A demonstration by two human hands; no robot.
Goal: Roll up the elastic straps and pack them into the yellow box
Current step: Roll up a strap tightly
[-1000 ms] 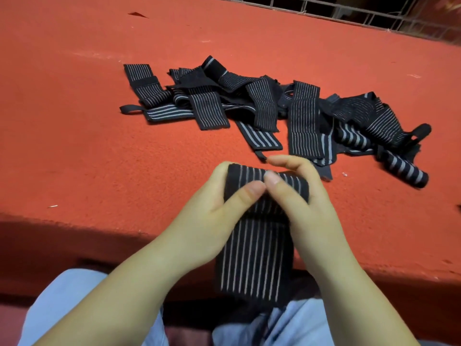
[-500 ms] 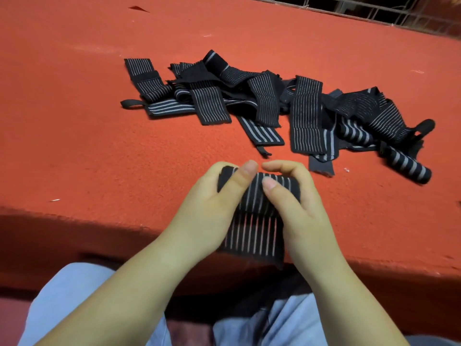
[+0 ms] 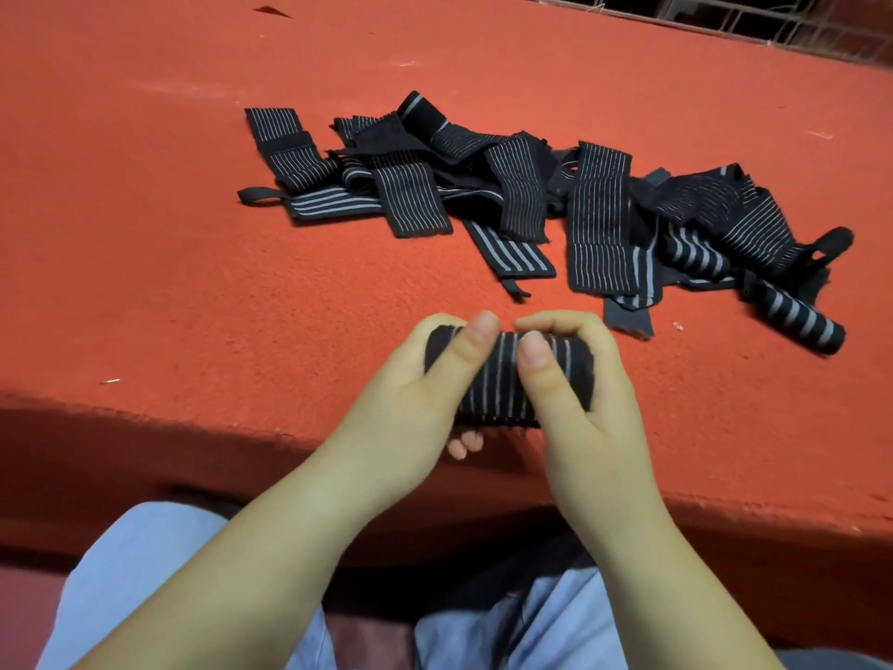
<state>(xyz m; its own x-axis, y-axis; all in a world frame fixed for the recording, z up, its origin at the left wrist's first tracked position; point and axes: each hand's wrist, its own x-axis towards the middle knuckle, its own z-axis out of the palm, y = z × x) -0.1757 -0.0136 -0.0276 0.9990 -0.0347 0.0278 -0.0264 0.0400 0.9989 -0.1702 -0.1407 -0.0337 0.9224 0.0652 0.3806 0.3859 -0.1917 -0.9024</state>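
Note:
I hold a black elastic strap with thin white stripes (image 3: 497, 384) rolled into a thick cylinder over the near edge of the red surface. My left hand (image 3: 420, 394) grips its left end with the thumb on top. My right hand (image 3: 575, 384) grips its right end, thumb pressed on the roll. Beyond them lies a loose pile of several unrolled black striped straps (image 3: 507, 195). One rolled strap (image 3: 797, 321) lies at the pile's right end. No yellow box is in view.
The red felt-like surface (image 3: 193, 282) stretches left and far. Its front edge drops off just below my hands. My knees in light blue trousers (image 3: 145, 573) are underneath. A metal railing (image 3: 725, 12) runs along the far right.
The loose tail of the strap that hung down over the edge has been wound up into the roll, which is now thicker. Both hands stayed in place, turning the roll.

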